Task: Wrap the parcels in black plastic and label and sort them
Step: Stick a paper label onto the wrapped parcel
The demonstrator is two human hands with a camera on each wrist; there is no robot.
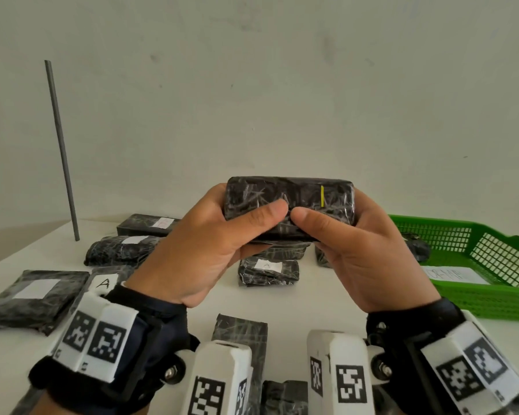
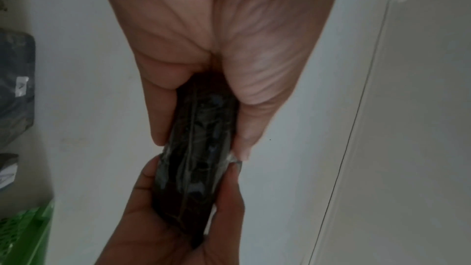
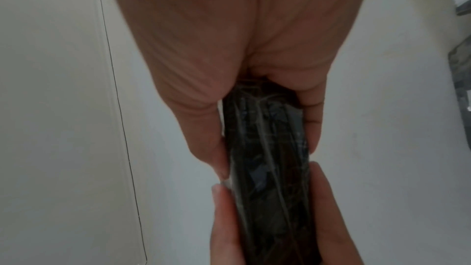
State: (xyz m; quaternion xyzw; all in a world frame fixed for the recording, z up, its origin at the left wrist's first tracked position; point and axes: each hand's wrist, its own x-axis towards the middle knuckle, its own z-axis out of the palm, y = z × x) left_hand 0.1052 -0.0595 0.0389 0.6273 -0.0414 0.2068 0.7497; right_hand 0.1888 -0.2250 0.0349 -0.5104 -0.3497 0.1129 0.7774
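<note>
A: Start big. What's the table (image 1: pixel 297 307) carrying?

B: A green basket (image 1: pixel 474 244) on its right side, holding a white sheet with writing I can't read. Left of the basket, black-wrapped parcels lie scattered; one near the centre (image 1: pixel 268 272) shows a white label marked "A", as does another further left (image 1: pixel 104 283). A grey rod (image 1: pixel 62 151) stands far to the basket's left.

A: And the parcel being worked on?

B: The held parcel (image 1: pixel 289 205) is up in the air, left of the basket and above the labelled ones, long side level, broad face toward the person.

A: Why hold it like that?

B: Probably to check or smooth the wrap before labelling; I see no white label on this face, only a thin yellow line.

A: The hands?

B: The left hand (image 1: pixel 204 244) clasps the left end, thumb across the front, fingers curled behind. The right hand (image 1: pixel 369 250) mirrors it. Thumb tips nearly meet mid-face. Both wrist views confirm a firm two-sided pinch.
</note>
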